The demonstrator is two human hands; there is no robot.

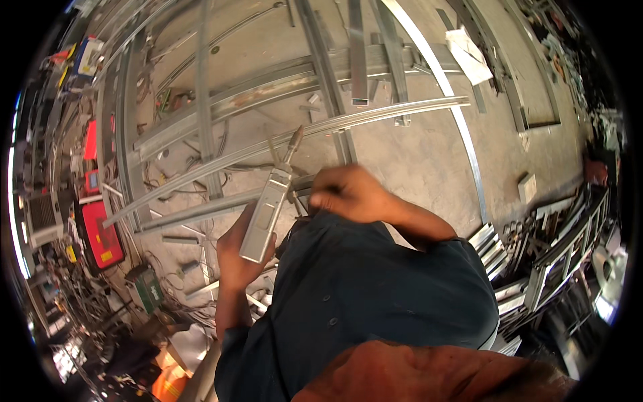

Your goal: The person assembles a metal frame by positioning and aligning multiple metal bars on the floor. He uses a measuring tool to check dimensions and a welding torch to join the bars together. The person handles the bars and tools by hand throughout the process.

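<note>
The left hand [236, 251] is wrapped around the lower end of a long grey metal tool [268, 208], fingers closed on its flat body, so that the pointed tip rises up and away toward the far side. Gripping it low appears to leave the tip free and the length steady in front of the chest. The left forearm comes up from the near edge, nearly vertical, with the wrist bent slightly back.

The right hand [348, 194] sits just right of the tool at chest height, knuckles up and fingers curled in against the dark blue shirt [362, 288]; whether it pinches anything cannot be told, since the fingertips are hidden. Its forearm runs in from the right, elbow bent sharply.

Beyond the hands, on the concrete floor [415, 161], lie long curved metal rails [335, 124], crossed by straight bars as if laid out for a frame. At the far left stand red boxes [100, 234] among cables. At the near right, stacked metal sections [542, 254] lean together.
</note>
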